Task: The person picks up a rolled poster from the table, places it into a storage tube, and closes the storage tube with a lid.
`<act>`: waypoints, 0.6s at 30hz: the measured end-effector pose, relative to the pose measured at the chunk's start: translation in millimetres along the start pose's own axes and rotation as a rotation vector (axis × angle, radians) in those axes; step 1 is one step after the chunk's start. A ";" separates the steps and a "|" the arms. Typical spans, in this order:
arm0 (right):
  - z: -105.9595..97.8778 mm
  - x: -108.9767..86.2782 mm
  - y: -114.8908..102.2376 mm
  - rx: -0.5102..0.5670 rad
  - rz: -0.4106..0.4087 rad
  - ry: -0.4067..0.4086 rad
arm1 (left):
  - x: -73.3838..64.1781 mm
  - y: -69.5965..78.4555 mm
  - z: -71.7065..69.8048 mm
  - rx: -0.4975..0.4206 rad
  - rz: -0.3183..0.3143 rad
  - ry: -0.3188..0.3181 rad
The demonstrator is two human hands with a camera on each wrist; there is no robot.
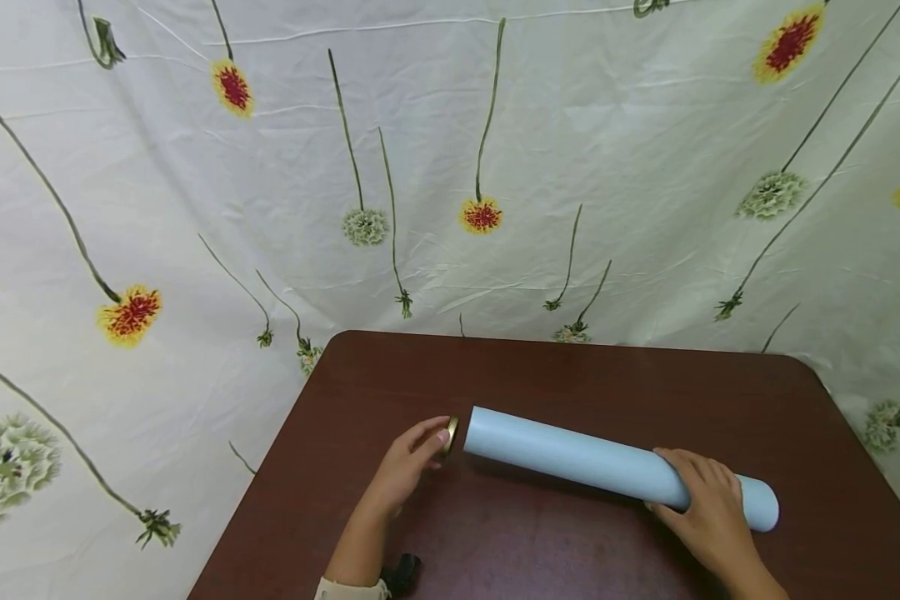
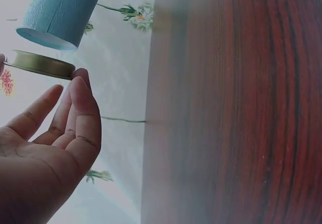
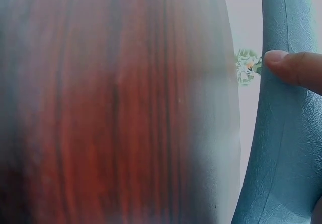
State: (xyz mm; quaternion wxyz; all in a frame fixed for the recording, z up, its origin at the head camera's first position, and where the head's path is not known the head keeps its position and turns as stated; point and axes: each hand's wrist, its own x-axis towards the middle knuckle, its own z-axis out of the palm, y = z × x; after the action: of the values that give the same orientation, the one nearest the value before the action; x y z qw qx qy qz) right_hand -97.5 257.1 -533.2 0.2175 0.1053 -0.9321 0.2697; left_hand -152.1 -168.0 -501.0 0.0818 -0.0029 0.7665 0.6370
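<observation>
A long light-blue tube (image 1: pixel 570 452) is held at a slant over the table, its left end higher in the head view. My right hand (image 1: pixel 708 508) grips it near its right end, the thumb along its near side; in the right wrist view that thumb (image 3: pixel 294 69) lies across the textured blue surface. My left hand (image 1: pixel 411 457) pinches a round gold lid (image 2: pixel 43 64) at its rim, on edge, just off the tube's left end. In the left wrist view a narrow gap separates the lid from the tube's rim (image 2: pixel 48 39).
The dark reddish-brown table (image 1: pixel 390 375) has rounded far corners and a wood grain. Behind it hangs a white cloth (image 1: pixel 435 150) printed with flowers on long stems. A black object (image 1: pixel 402 575), only partly seen, is by the left wrist.
</observation>
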 end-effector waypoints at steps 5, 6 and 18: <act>1.2 -0.5 -1.3 -0.001 -0.013 0.008 | -1.8 1.7 2.6 -0.002 0.024 -0.018; 1.5 -0.6 -1.3 -0.001 -0.016 0.009 | -2.0 1.8 3.1 -0.002 0.027 -0.021; 4.9 -2.0 -1.8 0.002 -0.037 -0.001 | -3.1 0.8 7.3 -0.018 0.024 -0.019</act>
State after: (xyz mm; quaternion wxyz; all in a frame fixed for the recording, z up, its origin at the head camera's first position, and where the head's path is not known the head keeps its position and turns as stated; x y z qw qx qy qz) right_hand -96.9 253.1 -537.0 0.2221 0.1226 -0.9298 0.2667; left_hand -148.3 -161.0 -501.1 0.0817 0.0116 0.7599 0.6448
